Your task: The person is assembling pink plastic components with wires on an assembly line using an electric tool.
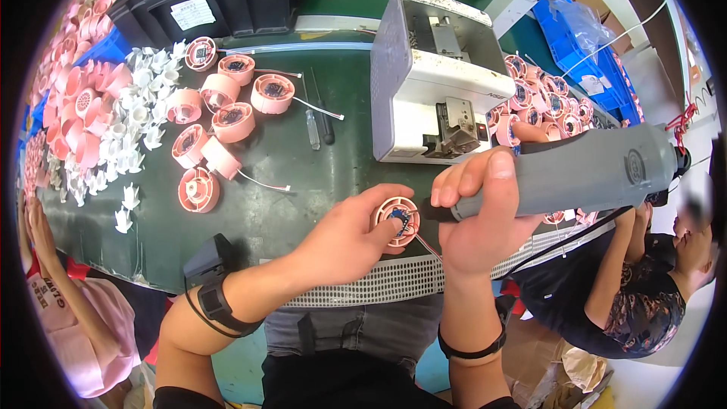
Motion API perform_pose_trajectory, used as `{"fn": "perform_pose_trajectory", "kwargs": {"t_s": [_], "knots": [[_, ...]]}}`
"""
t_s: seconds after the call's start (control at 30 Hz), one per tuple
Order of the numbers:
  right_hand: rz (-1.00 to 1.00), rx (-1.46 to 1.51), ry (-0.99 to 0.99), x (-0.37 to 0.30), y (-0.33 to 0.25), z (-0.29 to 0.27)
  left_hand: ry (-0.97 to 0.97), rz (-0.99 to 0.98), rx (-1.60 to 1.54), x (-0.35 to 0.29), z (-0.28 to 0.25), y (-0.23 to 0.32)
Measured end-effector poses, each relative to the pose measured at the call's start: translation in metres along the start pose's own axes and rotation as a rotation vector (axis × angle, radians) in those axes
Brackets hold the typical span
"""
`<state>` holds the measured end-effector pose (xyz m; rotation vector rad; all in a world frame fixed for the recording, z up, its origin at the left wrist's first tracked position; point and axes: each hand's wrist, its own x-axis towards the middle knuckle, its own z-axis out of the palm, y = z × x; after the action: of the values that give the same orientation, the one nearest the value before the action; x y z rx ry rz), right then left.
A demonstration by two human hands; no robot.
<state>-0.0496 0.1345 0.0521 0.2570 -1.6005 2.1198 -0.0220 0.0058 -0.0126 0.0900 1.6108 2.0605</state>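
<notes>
My left hand (344, 231) is closed around a pink round fan housing (384, 212) near the front edge of the table. A small blue circuit board (400, 216) sits inside it, with thin wires trailing toward my right wrist. In my right hand (488, 223) is a grey electric screwdriver (594, 167), its dark nose pointing left, just beside the housing. Whether its tip touches the housing cannot be made out. Beyond my hands stands a white boxy screw feeder (413, 110) with a metal mechanism on its front.
Several pink housings (232, 123) with wires lie left, beside two screwdrivers (312, 129). White plastic parts (136, 117) and pink shells (79, 106) are heaped further left. More housings (556, 102) lie right of the feeder. A black crate (227, 0) stands behind. People sit at both sides.
</notes>
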Motion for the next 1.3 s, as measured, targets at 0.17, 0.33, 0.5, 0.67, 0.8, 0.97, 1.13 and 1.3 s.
{"fn": "perform_pose_trajectory", "kwargs": {"t_s": [0.17, 0.33, 0.5, 0.67, 0.8, 0.97, 1.13, 1.3], "knots": [[0.011, -0.024, 0.009, -0.003, 0.006, -0.001, 0.002, 0.011, 0.018, 0.001, 0.0, -0.001], [-0.036, -0.027, -0.007, -0.006, 0.008, -0.001, -0.001, 0.009, 0.005, 0.001, -0.001, -0.004], [-0.07, -0.009, -0.01, -0.007, 0.013, -0.004, 0.002, -0.004, 0.001, 0.0, 0.0, -0.001], [-0.062, 0.042, -0.034, -0.008, 0.014, -0.009, -0.039, -0.026, -0.015, 0.002, 0.002, 0.004], [-0.01, -0.022, -0.046, -0.012, 0.024, -0.011, -0.072, -0.042, -0.093, 0.001, 0.0, 0.007], [-0.003, -0.039, -0.162, -0.003, 0.029, -0.019, -0.041, -0.112, -0.083, 0.002, 0.002, 0.016], [-0.266, -0.344, -0.093, 0.004, 0.004, -0.066, 0.183, 0.099, 0.542, -0.015, -0.016, 0.042], [-0.024, -1.696, 0.163, -0.001, -0.014, -0.151, 0.808, 0.353, 1.295, -0.034, -0.049, 0.069]]}}
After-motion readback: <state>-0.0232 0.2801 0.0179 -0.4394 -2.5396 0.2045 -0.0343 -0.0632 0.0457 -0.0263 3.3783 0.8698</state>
